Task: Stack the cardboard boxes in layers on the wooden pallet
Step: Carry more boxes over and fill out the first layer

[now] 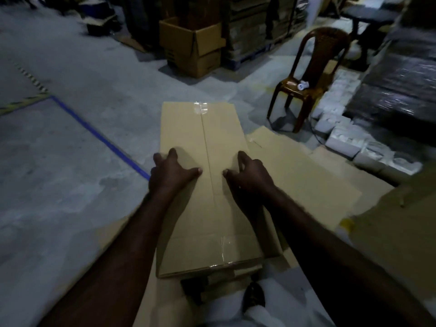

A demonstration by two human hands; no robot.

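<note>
We press our left hand (173, 172) and right hand (247, 172), fingers spread, on one taped box (212, 232) at the left edge of flat cardboard (306, 185). No pallet shows, so stacking seems barely begun.

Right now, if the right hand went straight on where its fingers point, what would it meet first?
The right hand would only cross the flat top of the taped brown cardboard box; beyond its far edge, seemingly bare grey floor.

Tan cardboard box (212, 185); brown chair (313, 74); blue floor line (99, 135).
</note>
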